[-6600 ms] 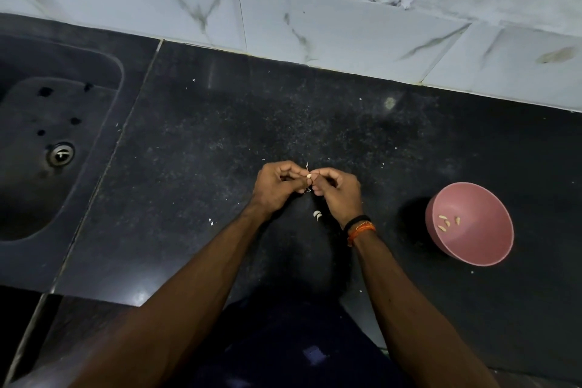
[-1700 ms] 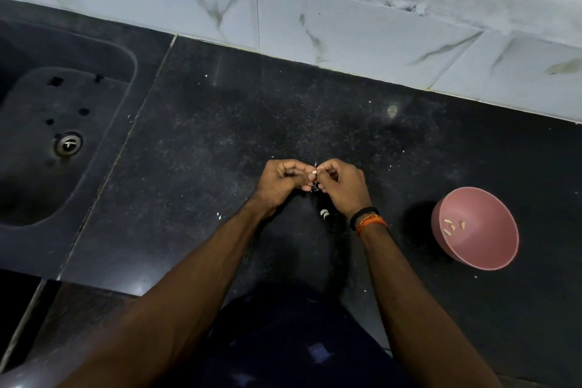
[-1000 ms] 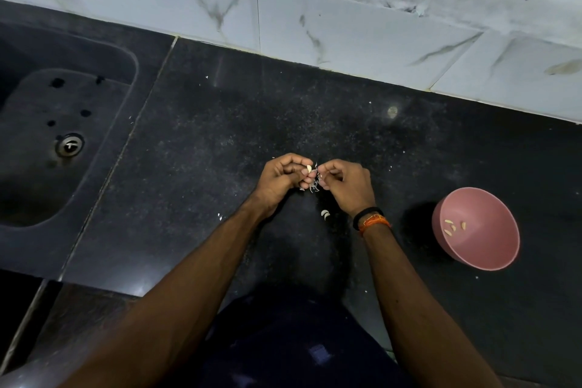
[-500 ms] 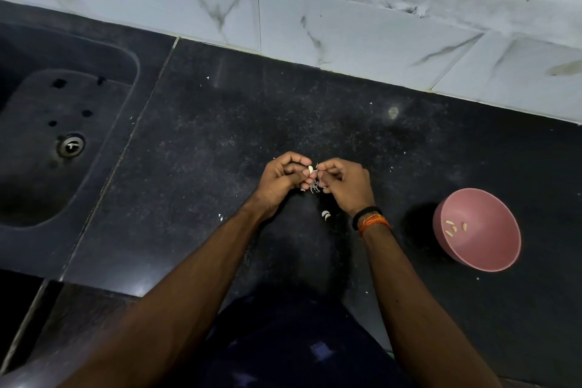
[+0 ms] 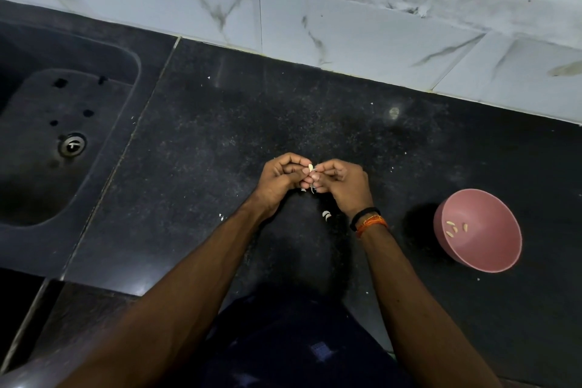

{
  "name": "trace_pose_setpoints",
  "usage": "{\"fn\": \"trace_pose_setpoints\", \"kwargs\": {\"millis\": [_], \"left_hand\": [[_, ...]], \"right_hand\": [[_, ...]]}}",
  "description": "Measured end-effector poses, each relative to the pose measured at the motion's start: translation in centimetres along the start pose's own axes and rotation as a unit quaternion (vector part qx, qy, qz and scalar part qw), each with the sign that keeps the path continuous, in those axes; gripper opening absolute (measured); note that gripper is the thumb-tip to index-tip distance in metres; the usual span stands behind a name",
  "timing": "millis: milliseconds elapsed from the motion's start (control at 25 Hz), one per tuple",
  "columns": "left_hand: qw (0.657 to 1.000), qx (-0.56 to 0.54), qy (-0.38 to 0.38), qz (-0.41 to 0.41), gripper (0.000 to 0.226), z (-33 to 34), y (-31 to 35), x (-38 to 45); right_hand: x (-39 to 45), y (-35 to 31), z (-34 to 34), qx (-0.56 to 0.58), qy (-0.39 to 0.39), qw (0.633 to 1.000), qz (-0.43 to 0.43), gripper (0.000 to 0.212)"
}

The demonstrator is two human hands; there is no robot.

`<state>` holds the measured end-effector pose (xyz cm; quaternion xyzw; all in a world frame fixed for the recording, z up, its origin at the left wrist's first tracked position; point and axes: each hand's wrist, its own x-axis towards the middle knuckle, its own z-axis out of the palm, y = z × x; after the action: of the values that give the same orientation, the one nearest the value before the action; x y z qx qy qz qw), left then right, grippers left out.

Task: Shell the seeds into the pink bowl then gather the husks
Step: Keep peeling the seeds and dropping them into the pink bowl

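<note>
So far only three kernels (image 5: pixel 455 228) lay in the pink bowl (image 5: pixel 491 257) at right; mid-frame, left hand (image 5: pixel 280 181) and right hand (image 5: pixel 345 186) pinched one seed (image 5: pixel 311 168), husks (image 5: pixel 326 214) ungathered below.

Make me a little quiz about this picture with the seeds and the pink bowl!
1. True or false: the bowl is on the person's left.
2. What do the left hand and right hand pinch between them? A) spoon B) seed C) cloth
3. Fill in: pale husks lie on the black ____.

Key: 1 false; 2 B; 3 counter.
</note>
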<state>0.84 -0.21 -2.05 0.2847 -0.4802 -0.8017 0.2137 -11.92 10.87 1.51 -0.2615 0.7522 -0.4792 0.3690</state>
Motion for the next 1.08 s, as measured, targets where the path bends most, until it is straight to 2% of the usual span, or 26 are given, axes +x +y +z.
{"fn": "trace_pose_setpoints", "kwargs": {"millis": [280, 520, 840, 1080], "left_hand": [[1.0, 0.008, 0.006, -0.002, 0.015, 0.1, 0.0, -0.1], [0.999, 0.028, 0.028, -0.009, 0.014, 0.5, 0.0, 0.0], [0.996, 0.08, 0.035, 0.008, 0.016, 0.8, 0.0, 0.0], [0.992, 0.121, 0.019, 0.017, 0.012, 0.8, -0.5, 0.0]], "right_hand": [[0.4, 0.1, -0.9, -0.083, 0.021, 0.995, -0.04, 0.011], [0.3, 0.0, -0.9, -0.106, 0.005, 0.992, -0.063, 0.007], [0.3, 0.1, -0.8, -0.228, -0.002, 0.965, -0.131, 0.007], [0.3, 0.0, -1.2, -0.266, 0.0, 0.955, -0.132, 0.009]]}}
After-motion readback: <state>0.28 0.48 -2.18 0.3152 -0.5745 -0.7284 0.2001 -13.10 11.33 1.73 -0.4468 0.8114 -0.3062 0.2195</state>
